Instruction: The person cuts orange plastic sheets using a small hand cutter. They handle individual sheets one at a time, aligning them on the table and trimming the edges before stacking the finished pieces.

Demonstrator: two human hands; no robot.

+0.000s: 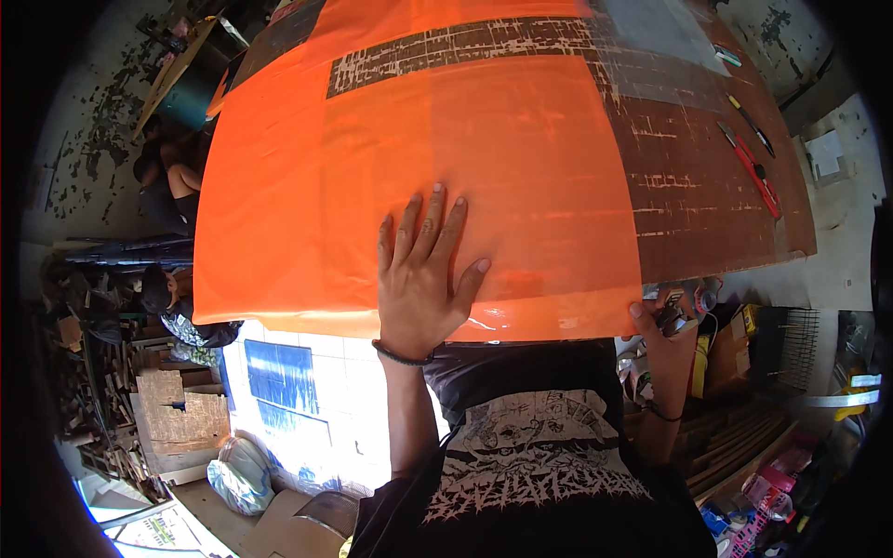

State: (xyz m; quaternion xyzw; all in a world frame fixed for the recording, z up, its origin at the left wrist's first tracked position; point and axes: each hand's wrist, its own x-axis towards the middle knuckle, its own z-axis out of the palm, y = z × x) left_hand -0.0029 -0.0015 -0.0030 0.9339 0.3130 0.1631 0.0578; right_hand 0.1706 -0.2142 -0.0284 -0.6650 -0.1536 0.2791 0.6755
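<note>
A large orange sheet of cloth or thin plastic covers most of the worktable, with a paler see-through layer over its right part. My left hand lies flat on it near the front edge, fingers stretched out and thumb apart. At the sheet's front right corner is my right hand, its thumb on the edge and its other fingers mostly hidden; it appears to pinch the corner there. To the right, a red cutter knife and a yellow-and-black pen lie on the scratched brown tabletop.
Clear plastic sheeting lies at the far right. Two people are beyond the table's left side. Scrap wood is piled at the lower left, beside a stuffed plastic bag. A cardboard box stands right of my right hand.
</note>
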